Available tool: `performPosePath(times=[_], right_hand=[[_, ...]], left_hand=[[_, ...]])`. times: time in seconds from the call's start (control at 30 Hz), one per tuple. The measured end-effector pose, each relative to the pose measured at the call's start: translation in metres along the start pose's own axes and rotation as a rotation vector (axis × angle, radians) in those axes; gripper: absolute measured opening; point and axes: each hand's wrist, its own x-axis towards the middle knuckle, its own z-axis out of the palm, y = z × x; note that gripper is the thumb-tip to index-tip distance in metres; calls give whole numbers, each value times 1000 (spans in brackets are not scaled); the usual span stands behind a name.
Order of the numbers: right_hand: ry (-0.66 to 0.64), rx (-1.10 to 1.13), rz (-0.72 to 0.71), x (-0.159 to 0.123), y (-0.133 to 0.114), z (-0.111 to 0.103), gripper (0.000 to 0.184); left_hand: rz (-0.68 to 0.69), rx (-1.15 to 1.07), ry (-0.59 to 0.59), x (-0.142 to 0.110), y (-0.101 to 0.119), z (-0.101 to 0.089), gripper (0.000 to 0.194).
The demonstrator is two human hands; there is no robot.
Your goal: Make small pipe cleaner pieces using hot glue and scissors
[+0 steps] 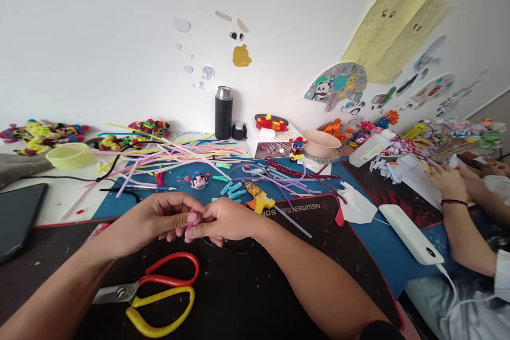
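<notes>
Above the black desk mat, my left hand (169, 217) and my right hand (228, 218) meet, thumbs and fingers pinched together. Between them is a small curled piece of purple pipe cleaner (194, 221), partly covered by the fingertips. Scissors (131, 292) with one red and one yellow handle lie on the mat below my hands. A yellow hot glue gun (258, 199) rests just beyond my right hand. Beyond my fingers sit a small doll head (198, 181) with a white face and several short teal pipe cleaner pieces (233, 189).
Loose pastel pipe cleaners (175, 155) spread across the back. A black thermos (223, 114), a white box (274, 141) and a beige bowl (321, 144) stand near the wall. A phone (19, 218) lies left, a white power bank (412, 234) right. Another person's hands (448, 183) work at far right.
</notes>
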Motion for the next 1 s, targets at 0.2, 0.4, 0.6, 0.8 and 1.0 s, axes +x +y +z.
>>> performPosePath(times=[0.2,0.4,0.6,0.8,1.0], right_hand=[[80,73,-45,2,-2,3,41],[333,107,-154,3,-3,2,49],[407,53,-200,5,0,3,48],[384,117,-191,4,-2,3,49],[332,147,-187,2,-7,2,49]], left_hand=[[6,-72,65,4,-1,0,44],[60,-202,331,5,5,5,47],[100,-193,350,7,4,12,45],[142,-236,327,9,-3,14,42],[173,-315,309,9,-4,14,44]])
